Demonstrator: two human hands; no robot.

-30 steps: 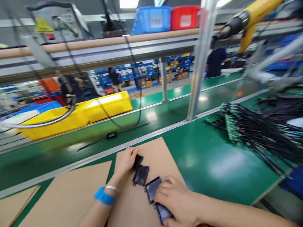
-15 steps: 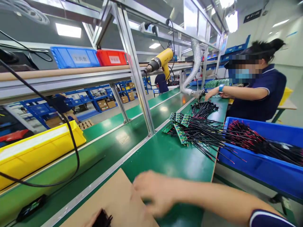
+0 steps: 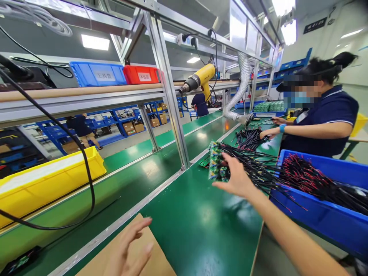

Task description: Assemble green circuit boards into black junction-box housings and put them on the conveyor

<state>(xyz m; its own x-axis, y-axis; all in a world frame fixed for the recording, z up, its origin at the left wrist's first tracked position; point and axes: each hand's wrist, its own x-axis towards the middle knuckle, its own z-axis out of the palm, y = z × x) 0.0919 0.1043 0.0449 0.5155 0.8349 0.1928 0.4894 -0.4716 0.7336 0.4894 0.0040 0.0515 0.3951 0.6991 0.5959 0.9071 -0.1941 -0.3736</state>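
My right hand [image 3: 237,176] reaches to the circuit boards [image 3: 215,161] with black wires, which lie in a pile on the green bench. Its thumb and fingers are apart beside the boards' near edge; whether the fingertips touch them is unclear. The black wires [image 3: 255,163] run right from the boards towards the bench edge, their ends tipped red and yellow. Low in the picture, my left hand [image 3: 128,249] is open and holds nothing, fingers spread over a brown cardboard sheet [image 3: 156,257].
A blue bin [image 3: 324,199] of red-tipped black wires stands at the right. Beyond it, a co-worker [image 3: 319,115] handles parts at the bench. A yellow heat gun [image 3: 199,78] hangs above. A yellow bin [image 3: 51,180] and a loose black cable [image 3: 83,153] are at left.
My right hand has moved from the cardboard's edge forward and right to the circuit boards. The dark item at my left hand is no longer in view, and that hand is now raised and open.
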